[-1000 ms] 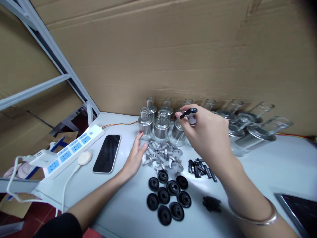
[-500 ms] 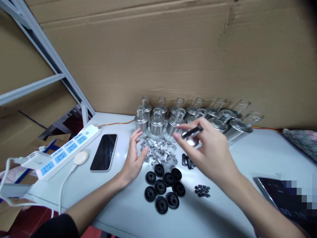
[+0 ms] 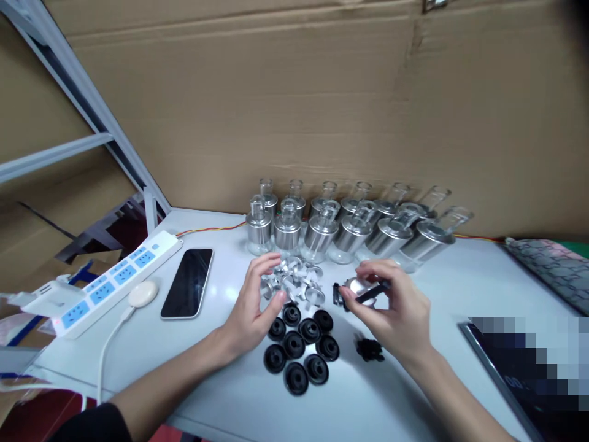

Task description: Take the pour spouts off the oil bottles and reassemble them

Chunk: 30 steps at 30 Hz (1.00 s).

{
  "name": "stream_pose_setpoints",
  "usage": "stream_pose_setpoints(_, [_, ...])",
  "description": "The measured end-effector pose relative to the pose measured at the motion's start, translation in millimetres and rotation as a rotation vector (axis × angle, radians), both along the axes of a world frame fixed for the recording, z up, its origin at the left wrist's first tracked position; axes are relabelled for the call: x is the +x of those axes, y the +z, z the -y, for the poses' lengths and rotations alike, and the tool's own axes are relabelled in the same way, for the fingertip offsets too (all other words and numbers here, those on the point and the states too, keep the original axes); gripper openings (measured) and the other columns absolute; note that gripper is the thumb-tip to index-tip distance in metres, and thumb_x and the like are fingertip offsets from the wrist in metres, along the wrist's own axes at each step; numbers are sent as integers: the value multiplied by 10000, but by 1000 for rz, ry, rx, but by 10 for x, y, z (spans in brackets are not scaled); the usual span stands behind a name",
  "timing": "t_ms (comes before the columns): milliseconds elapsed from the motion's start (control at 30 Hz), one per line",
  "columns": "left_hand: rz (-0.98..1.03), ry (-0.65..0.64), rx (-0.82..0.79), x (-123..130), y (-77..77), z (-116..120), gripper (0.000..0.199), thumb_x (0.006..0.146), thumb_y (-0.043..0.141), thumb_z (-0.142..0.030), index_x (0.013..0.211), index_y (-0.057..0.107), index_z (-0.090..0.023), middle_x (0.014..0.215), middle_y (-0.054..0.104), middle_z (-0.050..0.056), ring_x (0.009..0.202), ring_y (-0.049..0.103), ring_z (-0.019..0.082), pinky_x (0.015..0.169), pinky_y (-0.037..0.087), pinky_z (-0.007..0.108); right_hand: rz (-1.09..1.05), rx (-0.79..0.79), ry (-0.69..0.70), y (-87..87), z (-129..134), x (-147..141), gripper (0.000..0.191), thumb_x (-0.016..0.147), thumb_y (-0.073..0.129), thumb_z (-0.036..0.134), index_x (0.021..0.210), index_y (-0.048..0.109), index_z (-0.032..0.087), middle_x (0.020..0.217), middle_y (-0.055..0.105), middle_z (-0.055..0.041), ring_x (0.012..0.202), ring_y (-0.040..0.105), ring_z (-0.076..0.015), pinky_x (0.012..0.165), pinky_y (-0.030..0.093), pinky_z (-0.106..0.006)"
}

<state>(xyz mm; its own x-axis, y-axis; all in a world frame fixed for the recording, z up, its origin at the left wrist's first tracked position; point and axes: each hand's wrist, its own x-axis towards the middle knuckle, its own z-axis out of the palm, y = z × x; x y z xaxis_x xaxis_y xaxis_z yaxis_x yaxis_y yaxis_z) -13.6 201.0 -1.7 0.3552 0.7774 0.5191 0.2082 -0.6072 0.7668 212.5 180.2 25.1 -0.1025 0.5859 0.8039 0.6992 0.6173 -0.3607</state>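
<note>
My right hand (image 3: pixel 402 313) pinches a small black and silver part (image 3: pixel 368 293) between thumb and fingers, over a group of small black pieces (image 3: pixel 338 296). My left hand (image 3: pixel 257 301) has its fingers apart and holds nothing; it hovers at the left edge of a pile of shiny metal pieces (image 3: pixel 299 279). Below that pile lie several round black caps (image 3: pixel 294 345). Small dark pieces (image 3: pixel 369 350) sit to the right of the caps, partly blurred. Two rows of glass bottles with metal bands (image 3: pixel 321 233) stand behind the metal pieces.
A phone (image 3: pixel 188 283) lies on the left, beside a white power strip (image 3: pixel 122 279) and a round white charger (image 3: pixel 143 294). At the right is a dark-screened device (image 3: pixel 510 368), with a patterned cloth (image 3: pixel 547 264) behind. Cardboard (image 3: pixel 276 92) rises behind the bottles.
My right hand has moved down and toward me, away from the bottles, with the black and silver part still in it. My left hand has shifted slightly down. The camera view has shifted a little.
</note>
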Motion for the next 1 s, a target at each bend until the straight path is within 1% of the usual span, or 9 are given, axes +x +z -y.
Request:
stream_pose_setpoints(100, [-38,-17,60,-16,30,16,391,905,461,-192,1277,359,-253,1317,401,99,1257,387,219,1055,353,422,49,44,13,47,14,10,210,781,652,143,931,510,180,787,555,-37,659,525,-133,548,456,-245])
stream_pose_setpoints(167, [-75,-32,100,-25,59,28,404,899,461,-178,1284,355,-241,1290,426,105,1231,411,215,1045,367,416,61,52,24,76,32,29,197,785,641,147,933,517,180,757,557,-31,622,523,-127,529,452,-242])
stream_pose_setpoints(300, [-165,-136,238,-19,122,68,459,872,486,-152,1302,339,-219,1225,483,113,1189,449,225,1016,402,417,87,73,58,89,91,99,154,769,635,206,863,514,195,641,515,6,536,509,-121,485,434,-239])
stream_pose_setpoints(367, [-189,-173,310,-12,140,83,475,859,494,-147,1303,337,-214,1207,499,120,1175,462,237,995,420,429,106,93,24,79,114,142,142,766,626,241,791,490,207,603,507,15,503,502,-116,468,423,-233])
stream_pose_setpoints(467, [-218,-170,370,-11,149,79,465,854,492,-147,1293,351,-206,1184,520,129,1149,482,249,968,438,448,142,99,-63,71,125,212,184,784,605,290,711,450,223,520,497,41,425,463,-97,440,398,-219])
stream_pose_setpoints(533, [-232,-155,380,-19,153,64,447,855,486,-148,1282,363,-200,1170,531,131,1138,490,251,954,446,450,167,91,-97,77,127,257,226,808,582,341,682,431,228,470,474,53,379,420,-90,418,374,-215])
stream_pose_setpoints(700, [-279,-134,387,-39,162,30,426,855,478,-152,1265,372,-196,1156,529,128,1108,504,245,923,463,433,217,79,-99,105,161,319,342,883,466,474,660,396,223,444,430,44,354,369,-85,386,330,-211])
stream_pose_setpoints(900, [-310,-111,347,-38,133,18,432,864,476,-150,1275,351,-194,1178,500,136,1094,517,235,881,479,390,227,-8,19,101,194,236,320,896,438,452,680,407,218,479,452,27,399,412,-105,416,333,-230])
stream_pose_setpoints(1000, [-314,-115,338,-32,120,21,424,867,476,-158,1272,359,-203,1173,508,134,1084,524,236,881,471,387,189,-45,33,85,193,180,330,883,455,460,668,434,211,476,449,30,393,396,-101,410,322,-228])
